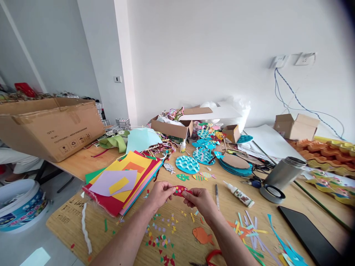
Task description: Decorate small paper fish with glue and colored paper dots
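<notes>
A small red paper fish (180, 190) with coloured dots is stretched between my hands above the table. My left hand (163, 193) pinches its left end, and my right hand (197, 199) grips the other end. Just beyond lie a green paper fish (182, 177), a striped paper fish (200, 178) and a grey-white paper fish (169, 168). An undecorated orange paper fish (203, 235) rests nearer me, by my right forearm. Tiny paper dots and triangles (159, 240) are scattered below my hands. Red-handled scissors (212, 256) show partly at the bottom edge.
Coloured paper sheets (116, 181) are stacked at left. A glue bottle (239, 195), a pen (216, 196), paper strips (251, 229), a steel flask (285, 175) and a black tablet-like slab (307, 232) lie at right. Blue wavy discs (187, 164) and cardboard boxes (172, 128) stand behind.
</notes>
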### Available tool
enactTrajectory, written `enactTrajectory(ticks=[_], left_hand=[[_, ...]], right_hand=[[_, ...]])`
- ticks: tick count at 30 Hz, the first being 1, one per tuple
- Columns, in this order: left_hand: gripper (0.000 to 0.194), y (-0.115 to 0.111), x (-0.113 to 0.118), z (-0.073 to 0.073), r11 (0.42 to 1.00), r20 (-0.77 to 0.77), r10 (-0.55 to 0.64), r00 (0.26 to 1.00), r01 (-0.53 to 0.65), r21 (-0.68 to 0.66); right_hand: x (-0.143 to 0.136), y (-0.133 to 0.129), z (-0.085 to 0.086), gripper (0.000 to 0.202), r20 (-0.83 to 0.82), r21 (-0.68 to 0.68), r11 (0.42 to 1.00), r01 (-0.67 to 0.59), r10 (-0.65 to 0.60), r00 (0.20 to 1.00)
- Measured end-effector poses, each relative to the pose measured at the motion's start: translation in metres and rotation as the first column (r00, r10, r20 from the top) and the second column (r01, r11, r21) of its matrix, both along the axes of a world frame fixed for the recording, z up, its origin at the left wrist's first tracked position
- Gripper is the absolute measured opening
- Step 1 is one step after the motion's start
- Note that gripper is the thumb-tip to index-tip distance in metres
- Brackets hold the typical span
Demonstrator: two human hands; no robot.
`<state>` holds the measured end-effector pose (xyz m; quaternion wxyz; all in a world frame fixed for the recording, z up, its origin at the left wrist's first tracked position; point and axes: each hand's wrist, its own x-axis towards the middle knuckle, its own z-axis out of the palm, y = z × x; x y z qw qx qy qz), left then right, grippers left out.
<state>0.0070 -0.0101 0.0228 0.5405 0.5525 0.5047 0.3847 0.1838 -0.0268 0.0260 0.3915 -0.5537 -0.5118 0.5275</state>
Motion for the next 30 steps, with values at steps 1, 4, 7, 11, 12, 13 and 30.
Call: enactTrajectory(ticks=[1,4,7,11,12,13,30], left_hand=[[0.041,0.0,0.0,0.0,1.0,0.002,-0.001,1.0,0.001,0.001],[0.042,0.0,-0.001,0.001,1.0,0.012,-0.002,1.0,0.002,0.003],[0.041,0.0,-0.002,0.001,1.0,0.023,-0.009,1.0,0.009,0.003],[0.045,0.002,-0.003,-0.004,1.0,0.061,0.014,0.998,-0.014,0.003],[0.048,0.004,-0.003,-0.005,1.0,0.077,0.031,0.997,-0.031,0.004],[0.05,0.006,-0.004,-0.007,0.999,0.094,0.051,0.994,-0.052,0.006],[0.025,0.026,-0.007,-0.026,0.977,0.222,0.2,0.954,-0.212,0.032]], right_hand=[[0.0,0.0,0.0,0.051,0.017,-0.001,1.0,0.001,-0.001,1.0],[0.0,0.0,0.001,0.054,0.035,0.02,1.0,0.014,-0.014,0.999],[0.0,0.001,0.002,0.056,-0.009,0.085,0.996,0.03,-0.03,1.0],[0.013,0.004,0.01,0.058,-0.065,0.143,0.979,0.144,-0.136,0.989],[0.02,0.005,0.012,0.058,-0.076,0.152,0.971,0.184,-0.174,0.982],[0.028,0.007,0.014,0.057,-0.084,0.155,0.962,0.225,-0.214,0.973],[0.025,0.061,-0.019,0.025,0.542,0.143,0.984,0.109,-0.17,0.823]])
